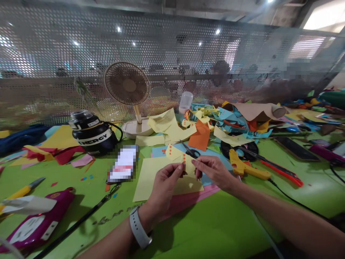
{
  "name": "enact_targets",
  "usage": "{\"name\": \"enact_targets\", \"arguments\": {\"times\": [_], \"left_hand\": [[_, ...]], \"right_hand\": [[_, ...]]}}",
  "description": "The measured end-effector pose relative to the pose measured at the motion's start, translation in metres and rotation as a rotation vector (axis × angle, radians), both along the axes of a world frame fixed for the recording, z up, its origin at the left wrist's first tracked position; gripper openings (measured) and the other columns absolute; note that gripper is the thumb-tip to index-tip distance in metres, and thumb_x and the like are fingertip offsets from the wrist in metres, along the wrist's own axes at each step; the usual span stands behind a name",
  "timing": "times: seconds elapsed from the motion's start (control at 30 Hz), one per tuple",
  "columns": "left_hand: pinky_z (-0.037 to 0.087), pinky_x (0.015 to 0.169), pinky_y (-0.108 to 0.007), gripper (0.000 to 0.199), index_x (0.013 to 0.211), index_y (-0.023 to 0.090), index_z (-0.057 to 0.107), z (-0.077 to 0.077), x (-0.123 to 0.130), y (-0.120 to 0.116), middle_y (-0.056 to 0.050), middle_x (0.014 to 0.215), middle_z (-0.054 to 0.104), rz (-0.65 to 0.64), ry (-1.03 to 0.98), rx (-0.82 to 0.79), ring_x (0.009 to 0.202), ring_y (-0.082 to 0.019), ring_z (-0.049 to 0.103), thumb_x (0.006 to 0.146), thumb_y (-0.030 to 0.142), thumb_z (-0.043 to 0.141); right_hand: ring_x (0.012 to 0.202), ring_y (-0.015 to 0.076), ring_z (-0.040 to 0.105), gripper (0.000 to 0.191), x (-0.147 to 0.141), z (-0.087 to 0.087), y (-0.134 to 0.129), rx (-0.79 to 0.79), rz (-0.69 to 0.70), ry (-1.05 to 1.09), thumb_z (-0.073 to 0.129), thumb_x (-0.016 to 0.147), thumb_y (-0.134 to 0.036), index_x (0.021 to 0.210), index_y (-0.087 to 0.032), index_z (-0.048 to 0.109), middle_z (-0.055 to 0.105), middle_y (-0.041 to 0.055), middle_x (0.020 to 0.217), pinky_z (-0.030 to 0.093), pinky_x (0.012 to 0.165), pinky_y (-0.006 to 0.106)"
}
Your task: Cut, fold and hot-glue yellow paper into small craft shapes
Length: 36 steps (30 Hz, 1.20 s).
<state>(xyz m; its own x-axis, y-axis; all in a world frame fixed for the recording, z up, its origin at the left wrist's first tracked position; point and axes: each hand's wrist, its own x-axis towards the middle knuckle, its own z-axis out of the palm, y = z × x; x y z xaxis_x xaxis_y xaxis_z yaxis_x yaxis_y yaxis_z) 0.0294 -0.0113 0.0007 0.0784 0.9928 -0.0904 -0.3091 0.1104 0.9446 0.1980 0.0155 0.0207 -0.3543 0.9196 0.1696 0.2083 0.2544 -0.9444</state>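
Note:
Between my two hands is a small piece of yellow paper (188, 158) with a row of small orange squares on it. My left hand (167, 180) pinches its left side between thumb and fingers. On its right side, the fingertips of my right hand (211, 169) are closed at the edge. Below lies a larger pale yellow sheet (147, 180), over blue and pink sheets (198, 196). Another yellow cutout (172, 152) with orange squares rests just beyond my fingers. Black-handled scissors (192, 151) lie beside it, partly over the sheets.
A phone (122, 163) and black ENERGY bottle (93, 135) stand left, near a fan (137, 126). Paper scraps (199, 133) pile up behind. To the right are a yellow glue gun (244, 166), a red-black cutter (281, 173) and another phone (296, 148). A purple device (40, 223) lies front left.

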Motion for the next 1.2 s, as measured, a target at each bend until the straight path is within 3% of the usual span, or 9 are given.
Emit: {"name": "enact_targets", "arguments": {"times": [0.17,0.4,0.73,0.87,1.1,1.2], "left_hand": [[0.044,0.061,-0.021,0.021,0.083,0.018,0.072,-0.003,0.001,0.003,-0.004,0.079,0.069,0.016,0.015,-0.011,0.064,-0.01,0.055,0.072,0.035,0.074],[0.043,0.059,-0.02,0.018,0.078,0.017,0.071,0.001,0.0,0.002,-0.001,0.073,0.068,0.006,0.028,0.0,0.063,-0.01,0.055,0.072,0.034,0.074],[0.046,0.07,-0.022,0.027,0.09,0.019,0.072,0.002,-0.002,0.011,-0.003,0.083,0.071,0.141,-0.301,-0.124,0.08,-0.014,0.064,0.065,0.028,0.076],[0.046,0.065,-0.021,0.025,0.084,0.017,0.072,0.004,-0.006,0.016,-0.002,0.081,0.071,0.128,-0.428,-0.193,0.072,-0.011,0.063,0.063,0.029,0.076],[0.044,0.058,-0.018,0.029,0.069,0.013,0.07,0.0,-0.007,0.017,0.0,0.063,0.066,0.131,-0.299,-0.145,0.058,-0.007,0.057,0.052,0.029,0.086],[0.044,0.057,-0.016,0.032,0.075,0.014,0.07,0.001,-0.007,0.016,0.0,0.067,0.066,0.143,-0.333,-0.156,0.06,-0.007,0.059,0.055,0.033,0.086]], "right_hand": [[0.055,0.0111,0.054,0.042,0.001,0.005,0.0,0.024,-0.038,0.008,0.055,0.084,-0.052,0.059,-0.018,0.059,0.06,-0.0001,0.056,0.044,0.058,0.024],[0.053,0.0103,0.053,0.044,-0.001,0.001,0.003,0.048,-0.066,-0.016,0.053,0.085,-0.054,0.06,-0.018,0.056,0.058,-0.0009,0.055,0.043,0.056,0.024],[0.049,0.0095,0.05,0.045,0.0,-0.003,0.006,-0.007,-0.094,0.074,0.053,0.083,-0.057,0.06,-0.018,0.053,0.056,-0.0021,0.051,0.041,0.054,0.023],[0.049,0.0094,0.05,0.044,0.0,-0.005,0.007,-0.036,-0.043,0.061,0.055,0.082,-0.057,0.06,-0.018,0.053,0.056,-0.0025,0.051,0.04,0.053,0.023],[0.049,0.0093,0.05,0.044,0.001,-0.003,0.006,-0.06,-0.012,0.018,0.054,0.083,-0.056,0.059,-0.018,0.052,0.056,-0.0024,0.051,0.041,0.053,0.023],[0.049,0.0091,0.05,0.044,0.001,-0.002,0.006,-0.035,-0.014,0.02,0.055,0.083,-0.055,0.059,-0.018,0.052,0.056,-0.0022,0.051,0.041,0.053,0.023]]}}
